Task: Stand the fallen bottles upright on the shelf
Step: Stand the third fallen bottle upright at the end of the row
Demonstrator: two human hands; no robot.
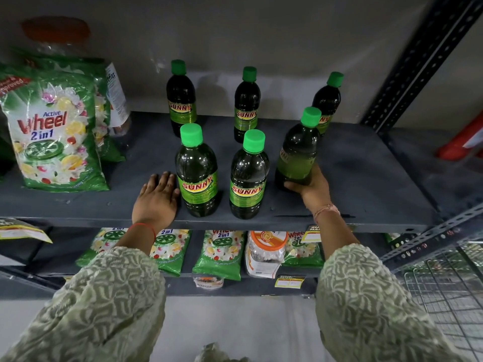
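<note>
Several dark bottles with green caps and "Sunny" labels stand on the grey shelf (366,178). The back row holds a left bottle (181,100), a middle bottle (246,105) and a right bottle (328,100). In front stand a left bottle (197,176) and a middle bottle (249,178). My right hand (311,188) grips the base of the front right bottle (298,152), which is nearly upright and leans slightly right, its label turned sideways. My left hand (156,197) rests flat on the shelf with its fingers apart, just left of the front left bottle.
Green "Wheel" detergent bags (55,126) and a clear jar with an orange lid (56,35) stand at the shelf's left. A perforated metal upright (418,61) frames the right side. More detergent bags (219,252) and a jar lie on the lower shelf. A wire basket (449,283) is at lower right.
</note>
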